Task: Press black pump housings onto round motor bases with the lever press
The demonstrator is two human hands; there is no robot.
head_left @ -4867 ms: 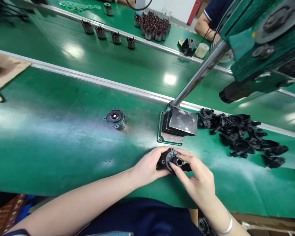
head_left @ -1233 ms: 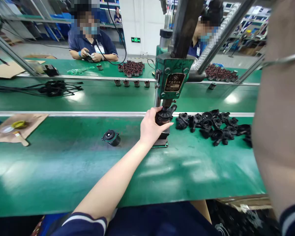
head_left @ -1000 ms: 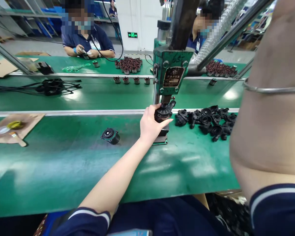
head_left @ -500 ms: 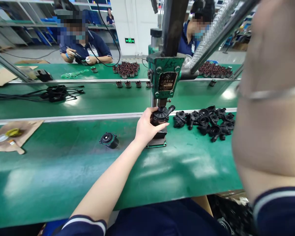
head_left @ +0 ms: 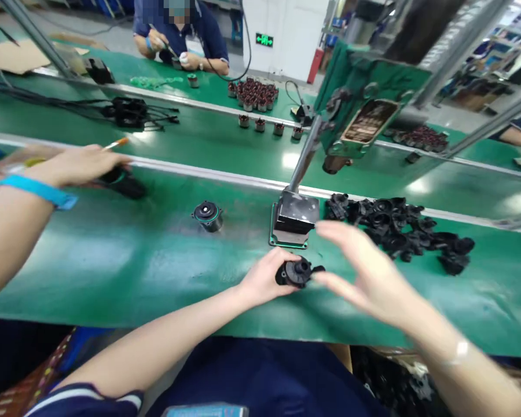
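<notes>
My left hand [head_left: 267, 278] is wrapped round a black pump part [head_left: 298, 271] with a round top and a side spout, held over the green table in front of the press base [head_left: 297, 211]. Just right of that part, my right hand [head_left: 364, 269] has its thumb and fingers apart and holds nothing; its thumb tip is close to the spout. A black motor housing [head_left: 207, 215] with a green ring stands upright on the table to the left. The green press head [head_left: 364, 110] hangs above the bare base.
Black spouted covers [head_left: 386, 223] lie piled at the right. A co-worker's hand [head_left: 76, 165] with a brush holds a dark part at the left. Copper-wound parts [head_left: 256, 92] sit across the table, near another person [head_left: 182, 35].
The pump part has left the press base and come nearer in my left hand. My right hand has come down beside it. A co-worker's arm has entered at the left, and the view has shifted.
</notes>
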